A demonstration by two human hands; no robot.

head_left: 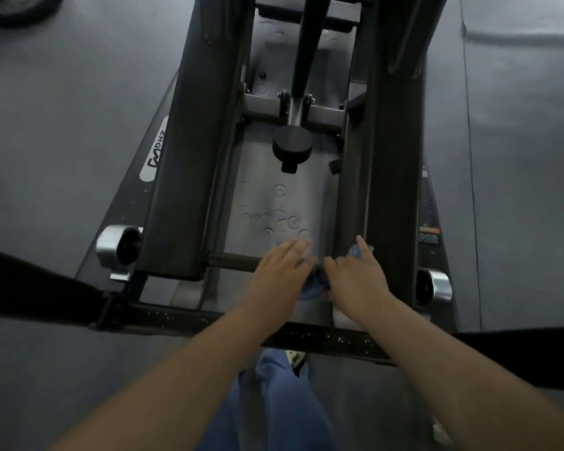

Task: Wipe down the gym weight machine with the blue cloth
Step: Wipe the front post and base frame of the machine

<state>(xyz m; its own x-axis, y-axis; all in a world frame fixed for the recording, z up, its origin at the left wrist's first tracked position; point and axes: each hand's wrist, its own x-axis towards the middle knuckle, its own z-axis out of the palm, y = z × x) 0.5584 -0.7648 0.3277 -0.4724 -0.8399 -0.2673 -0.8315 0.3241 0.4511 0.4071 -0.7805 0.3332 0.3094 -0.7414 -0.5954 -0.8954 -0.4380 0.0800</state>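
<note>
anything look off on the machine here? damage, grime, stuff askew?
Pale specks dot the black front crossbar near the person, possibly chipped paint or dust. Ring-shaped marks cluster on the grey base plate ahead of the blue cloth. Nothing looks askew.

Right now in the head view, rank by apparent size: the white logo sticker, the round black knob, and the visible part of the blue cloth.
1. White logo sticker, the longest.
2. Round black knob.
3. Blue cloth, mostly hidden under both hands, so its real size is unclear.
</note>
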